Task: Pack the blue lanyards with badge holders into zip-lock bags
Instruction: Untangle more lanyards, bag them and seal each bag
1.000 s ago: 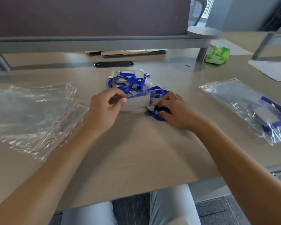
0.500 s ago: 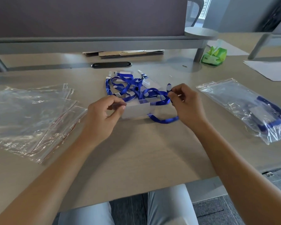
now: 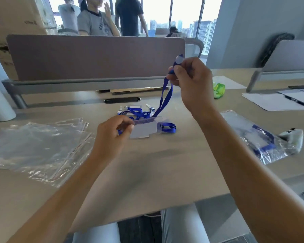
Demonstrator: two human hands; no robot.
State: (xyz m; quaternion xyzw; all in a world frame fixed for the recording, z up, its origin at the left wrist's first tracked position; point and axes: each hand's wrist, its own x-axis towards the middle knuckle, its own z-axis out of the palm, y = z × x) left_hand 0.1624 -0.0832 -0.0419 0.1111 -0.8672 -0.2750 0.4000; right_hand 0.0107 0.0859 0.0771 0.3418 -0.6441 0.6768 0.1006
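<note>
The right hand (image 3: 191, 79) is raised above the desk (image 3: 165, 163), fingers curled tight round the top loop of a blue lanyard (image 3: 162, 100), whose strap hangs taut down to the badge holder (image 3: 144, 131); the left hand (image 3: 112, 135) pinches the near-left edge of that badge holder, which lies on the desk just in front of the tangle of loose lanyards (image 3: 135, 111).

The step in hand looks to be drawing 1 lanyard free of that tangle; done well, the left hand would keep the holder pinned flat while the right lifts straight up and slowly, so the strap slides out without dragging its neighbours; then the strap should be folded into short loops over the holder before it goes in a bag.

Counted from the badge holder: 1 lanyard in the hands; behind it a tangle of perhaps 2 or 3 more, too knotted to count; to its left 1 stack of empty zip-lock bags (image 3: 39, 148), number unclear; to its right 1 filled zip-lock bag (image 3: 258, 139).
</note>
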